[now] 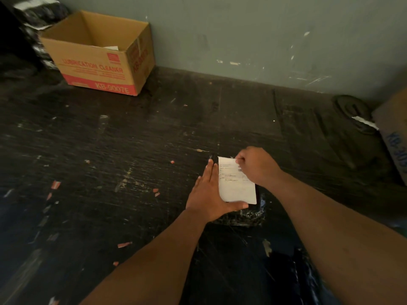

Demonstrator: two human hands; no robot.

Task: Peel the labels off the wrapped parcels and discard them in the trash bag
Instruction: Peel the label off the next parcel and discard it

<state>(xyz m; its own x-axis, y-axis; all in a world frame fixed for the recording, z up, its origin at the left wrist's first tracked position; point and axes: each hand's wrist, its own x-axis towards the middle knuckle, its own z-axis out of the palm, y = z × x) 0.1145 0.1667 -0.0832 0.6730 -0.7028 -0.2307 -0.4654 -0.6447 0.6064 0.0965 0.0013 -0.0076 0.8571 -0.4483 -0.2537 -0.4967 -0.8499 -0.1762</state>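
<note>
A parcel wrapped in shiny black plastic [248, 214] lies on the dark worktop [132, 150], with a white printed label [236, 183] on its top face. My left hand [209, 194] lies flat on the parcel's left side, fingers straight, thumb along the label's near edge. My right hand [256, 166] pinches the label's far right corner between thumb and fingers. A black plastic bag [286, 274] lies at the near edge, below the parcel and partly under my arms.
An open cardboard box [99, 53] printed "LUBRICATION CLEANER" stands at the back left against the wall. More black-wrapped bundles [37, 23] pile up behind it. Another carton [394, 133] and a dark round object [352, 111] sit at the right edge. Paper scraps dot the worktop.
</note>
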